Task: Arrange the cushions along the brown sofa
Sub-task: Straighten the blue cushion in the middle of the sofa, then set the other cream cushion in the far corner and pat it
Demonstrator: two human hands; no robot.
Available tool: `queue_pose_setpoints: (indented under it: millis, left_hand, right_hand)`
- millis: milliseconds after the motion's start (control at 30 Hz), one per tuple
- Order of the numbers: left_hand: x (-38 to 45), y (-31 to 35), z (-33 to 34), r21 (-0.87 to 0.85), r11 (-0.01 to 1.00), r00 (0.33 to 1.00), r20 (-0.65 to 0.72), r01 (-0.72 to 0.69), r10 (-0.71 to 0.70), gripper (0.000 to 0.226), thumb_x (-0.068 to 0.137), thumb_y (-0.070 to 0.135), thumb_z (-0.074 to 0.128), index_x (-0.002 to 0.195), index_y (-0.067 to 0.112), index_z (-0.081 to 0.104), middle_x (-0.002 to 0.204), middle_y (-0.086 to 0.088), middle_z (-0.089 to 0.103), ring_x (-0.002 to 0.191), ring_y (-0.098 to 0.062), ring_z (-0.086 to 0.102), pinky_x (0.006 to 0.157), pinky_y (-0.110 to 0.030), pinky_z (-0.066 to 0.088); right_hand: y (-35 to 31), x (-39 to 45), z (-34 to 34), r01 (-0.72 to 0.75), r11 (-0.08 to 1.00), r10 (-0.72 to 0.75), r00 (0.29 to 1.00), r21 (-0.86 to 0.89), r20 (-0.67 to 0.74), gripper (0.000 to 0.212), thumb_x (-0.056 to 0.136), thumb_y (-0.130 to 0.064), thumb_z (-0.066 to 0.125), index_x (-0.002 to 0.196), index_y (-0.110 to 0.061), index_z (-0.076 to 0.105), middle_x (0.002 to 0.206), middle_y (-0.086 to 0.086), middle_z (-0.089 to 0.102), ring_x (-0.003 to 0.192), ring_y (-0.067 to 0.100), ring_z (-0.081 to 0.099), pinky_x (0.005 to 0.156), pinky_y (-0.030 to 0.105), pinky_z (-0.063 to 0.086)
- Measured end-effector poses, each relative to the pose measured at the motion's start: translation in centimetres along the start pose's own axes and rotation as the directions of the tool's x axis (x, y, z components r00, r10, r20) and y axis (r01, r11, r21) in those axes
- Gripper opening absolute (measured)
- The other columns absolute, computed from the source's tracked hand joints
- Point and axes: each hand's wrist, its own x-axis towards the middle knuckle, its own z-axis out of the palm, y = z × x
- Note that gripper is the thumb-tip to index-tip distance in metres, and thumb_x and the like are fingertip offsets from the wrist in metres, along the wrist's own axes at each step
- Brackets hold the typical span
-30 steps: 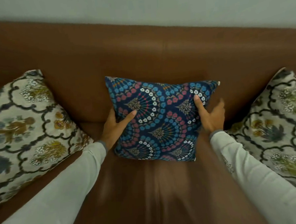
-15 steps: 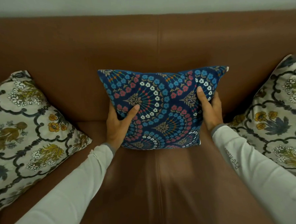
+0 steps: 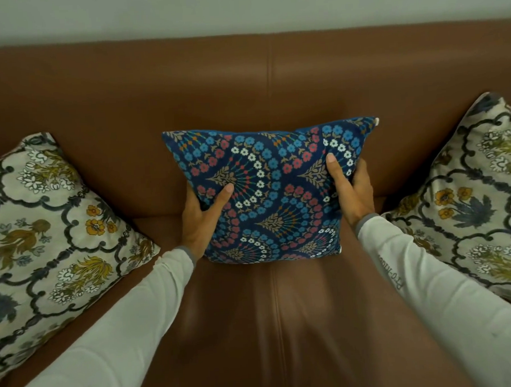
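At the middle of the brown sofa (image 3: 243,105), seen from my head camera looking forward and down, I hold a dark blue cushion (image 3: 273,192) patterned with blue, red and white flowers. It stands upright on the seat, its back against the sofa's backrest, roughly centred on the seam that runs down the backrest and seat.

My left hand (image 3: 201,218) clasps the cushion's left edge, thumb pressed across the front and the fingers tucked out of sight behind it. My right hand (image 3: 350,188) clasps the right edge the same way, thumb on the front, fingers wrapped round the side. Both hands are closed on the cushion. Pale long sleeves cover both of my arms.

To the left of the blue cushion, well apart from it, a cream floral cushion (image 3: 43,240) leans in the sofa's left corner. To the right, another cream floral cushion (image 3: 470,199) of the same pattern leans in the right corner, near my right wrist.

I judge the task to be close to done: three cushions are spread along the sofa, one at each end and one in the middle. What seems left is to settle the blue cushion squarely and let go.
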Motion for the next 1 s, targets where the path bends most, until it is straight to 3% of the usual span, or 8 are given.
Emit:
queue_pose_setpoints:
  millis: [67,133,233,400,567,833,900,1000]
  left_hand:
    - [0.1,0.1,-0.1,0.073,0.997,0.999,-0.018,-0.032,0.033,0.096,0.079,0.07,0.075,0.16,0.031,0.039,0.148,0.019,0.057,0.134,0.006,0.055,0.122,-0.038,0.044]
    - [-0.2,0.2,-0.1,0.263,0.96,0.985,-0.115,-0.097,0.131,0.11,0.084,0.073,0.073,0.168,0.024,0.022,0.164,0.0,0.044,0.152,-0.014,0.043,0.128,-0.049,0.034]
    - [-1.5,1.8,0.8,0.673,0.722,0.908,-0.186,-0.161,0.376,0.111,0.093,0.072,0.062,0.172,0.016,0.006,0.177,-0.021,0.014,0.164,-0.037,0.016,0.128,-0.066,0.011]
    - [-3.1,5.4,7.2,0.821,0.271,0.739,0.245,-0.502,0.627,0.096,0.1,0.075,0.047,0.169,0.013,0.025,0.174,-0.03,0.017,0.163,-0.046,0.018,0.125,-0.076,0.009]
    - [-3.7,8.2,18.3,0.758,0.156,0.667,0.432,-0.633,0.606,0.094,0.1,0.079,0.044,0.17,0.019,0.025,0.176,-0.026,0.016,0.164,-0.043,0.015,0.124,-0.077,0.01]
    - [-3.8,10.4,37.0,0.537,0.319,0.617,0.586,-0.781,0.526,0.104,0.095,0.08,0.046,0.171,0.014,0.018,0.175,-0.027,0.018,0.161,-0.044,0.023,0.126,-0.066,0.025]
    - [-4.1,10.7,40.9,0.475,0.491,0.679,0.586,-0.73,0.442,0.109,0.091,0.083,0.048,0.172,0.022,0.008,0.175,-0.022,0.018,0.16,-0.042,0.025,0.124,-0.064,0.031]
    - [-4.5,10.6,45.6,0.347,0.838,0.828,0.523,-0.421,0.2,0.11,0.091,0.074,0.064,0.171,0.035,0.0,0.166,-0.009,0.027,0.154,-0.03,0.034,0.12,-0.039,0.032]
  right_hand:
    - [-0.2,0.0,-0.2,-0.007,0.999,0.008,1.0,-0.032,0.028,0.077,0.09,-0.073,0.067,0.149,-0.029,0.046,0.136,-0.011,0.063,0.127,0.02,0.063,0.116,0.05,0.049]
    - [-0.5,-0.1,-0.3,0.075,0.989,-0.075,0.997,-0.129,0.007,0.097,0.083,-0.083,0.062,0.159,-0.027,0.038,0.152,-0.002,0.057,0.139,0.023,0.056,0.12,0.052,0.044]
    - [-0.3,-0.5,-1.3,0.279,0.879,-0.296,0.955,-0.388,0.015,0.103,0.091,-0.08,0.053,0.169,-0.02,0.022,0.17,0.011,0.036,0.159,0.029,0.032,0.129,0.055,0.028]
    - [0.8,-1.3,-6.4,0.344,0.582,-0.481,0.876,-0.737,0.028,0.096,0.098,-0.073,0.045,0.17,-0.014,0.022,0.174,0.025,0.025,0.163,0.042,0.022,0.129,0.064,0.015]
    - [2.5,0.3,-16.2,0.225,0.439,-0.544,0.837,-0.87,-0.057,0.098,0.098,-0.073,0.046,0.169,-0.01,0.025,0.173,0.027,0.028,0.16,0.045,0.029,0.127,0.069,0.019]
    - [5.2,3.6,-36.6,-0.087,0.573,-0.451,0.796,-0.815,-0.403,0.102,0.095,-0.07,0.049,0.168,-0.005,0.023,0.172,0.031,0.024,0.16,0.048,0.024,0.127,0.066,0.019]
    - [6.3,4.2,-40.8,-0.121,0.704,-0.366,0.783,-0.7,-0.503,0.107,0.093,-0.069,0.056,0.168,-0.002,0.02,0.173,0.03,0.023,0.161,0.046,0.023,0.13,0.058,0.02]
    - [8.1,5.0,-44.7,-0.075,0.932,-0.154,0.803,-0.354,-0.575,0.116,0.088,-0.066,0.072,0.17,-0.009,0.015,0.172,0.015,0.033,0.158,0.031,0.034,0.131,0.044,0.026]
